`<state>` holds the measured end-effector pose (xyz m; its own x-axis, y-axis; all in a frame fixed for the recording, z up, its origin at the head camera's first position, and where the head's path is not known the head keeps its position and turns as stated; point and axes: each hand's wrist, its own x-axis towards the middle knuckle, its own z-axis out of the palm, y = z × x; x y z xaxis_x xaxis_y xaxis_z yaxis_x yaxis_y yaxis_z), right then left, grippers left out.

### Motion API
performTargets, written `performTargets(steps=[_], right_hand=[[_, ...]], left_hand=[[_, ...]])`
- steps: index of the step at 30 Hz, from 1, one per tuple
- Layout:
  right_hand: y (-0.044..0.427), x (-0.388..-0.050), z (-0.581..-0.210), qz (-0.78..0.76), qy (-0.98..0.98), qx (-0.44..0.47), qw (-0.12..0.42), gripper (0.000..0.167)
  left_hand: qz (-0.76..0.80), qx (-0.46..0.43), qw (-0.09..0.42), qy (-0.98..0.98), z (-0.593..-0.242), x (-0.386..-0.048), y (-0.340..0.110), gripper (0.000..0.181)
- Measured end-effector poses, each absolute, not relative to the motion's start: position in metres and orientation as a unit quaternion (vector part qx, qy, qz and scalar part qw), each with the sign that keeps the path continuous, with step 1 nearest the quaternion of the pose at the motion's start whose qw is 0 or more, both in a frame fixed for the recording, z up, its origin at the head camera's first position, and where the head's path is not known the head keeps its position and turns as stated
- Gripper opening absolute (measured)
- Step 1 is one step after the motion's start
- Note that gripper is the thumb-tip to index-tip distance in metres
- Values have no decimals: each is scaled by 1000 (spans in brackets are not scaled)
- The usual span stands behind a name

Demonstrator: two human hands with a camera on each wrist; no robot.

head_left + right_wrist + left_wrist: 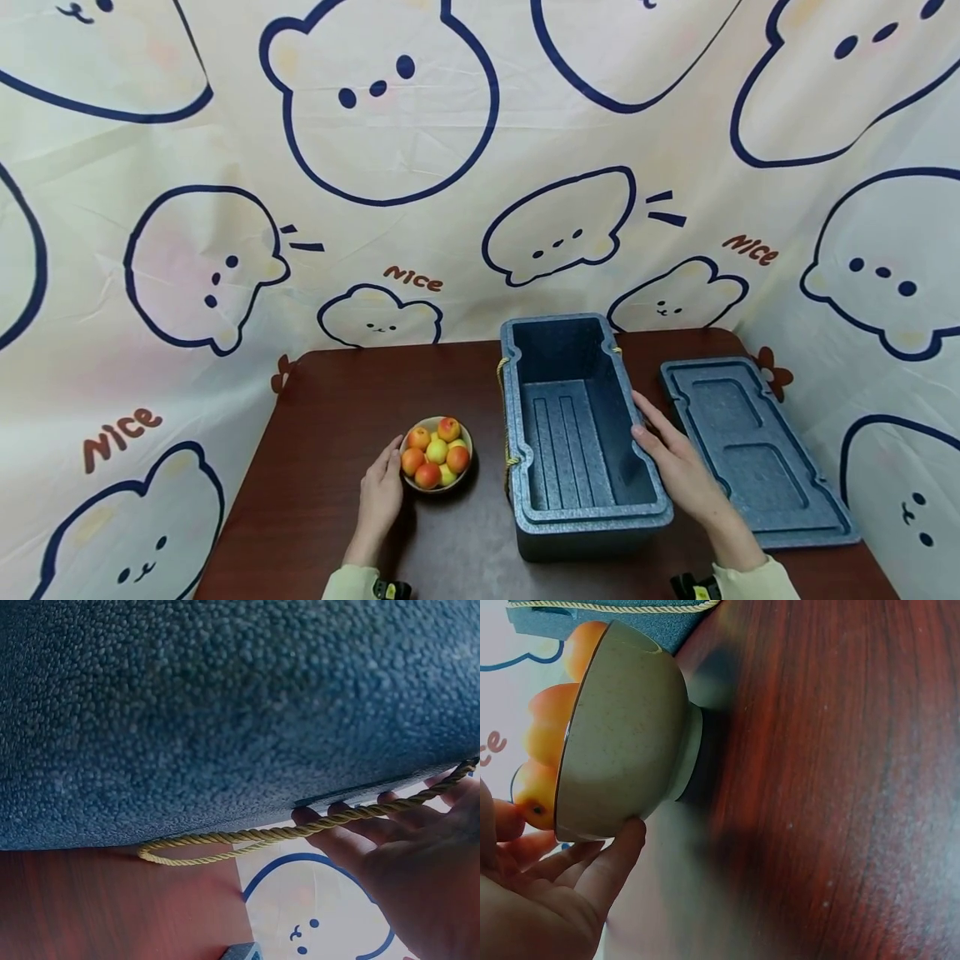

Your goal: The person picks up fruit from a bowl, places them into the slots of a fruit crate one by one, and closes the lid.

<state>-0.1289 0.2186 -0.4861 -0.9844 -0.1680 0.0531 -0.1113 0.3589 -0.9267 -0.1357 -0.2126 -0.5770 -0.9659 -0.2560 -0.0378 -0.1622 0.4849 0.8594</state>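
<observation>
Small round fruits (436, 451), orange-red and yellow-green, fill a bowl (626, 727) with a greenish-grey outside that stands on the table. My left hand (381, 492) touches the bowl's left side with its fingertips, the fingers extended rather than wrapped around it. To the right of the bowl stands a speckled blue-grey foam box (558, 521) without its lid; nothing lies inside. My right hand (678, 458) rests against the box's right side, fingertips at the rim. In the right wrist view, a twisted yellow rope (300, 829) on the box passes across those fingers.
The matching foam lid (761, 450) lies flat on the dark brown table (315, 467), right of the box. A cloth backdrop (442, 242) printed with cartoon bears hangs behind the table and along its sides.
</observation>
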Motion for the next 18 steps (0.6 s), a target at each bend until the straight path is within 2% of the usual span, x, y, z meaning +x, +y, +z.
performTargets(steps=[10,18], right_hand=[[218,-129,-488,-573,815,-83,25,55],[218,-129,-489,-576,813,-81,26,55]], left_hand=[[-485,124,55,-864,-576,-135,-209,52],[-452,111,101,-879,-577,-133,-206,43]])
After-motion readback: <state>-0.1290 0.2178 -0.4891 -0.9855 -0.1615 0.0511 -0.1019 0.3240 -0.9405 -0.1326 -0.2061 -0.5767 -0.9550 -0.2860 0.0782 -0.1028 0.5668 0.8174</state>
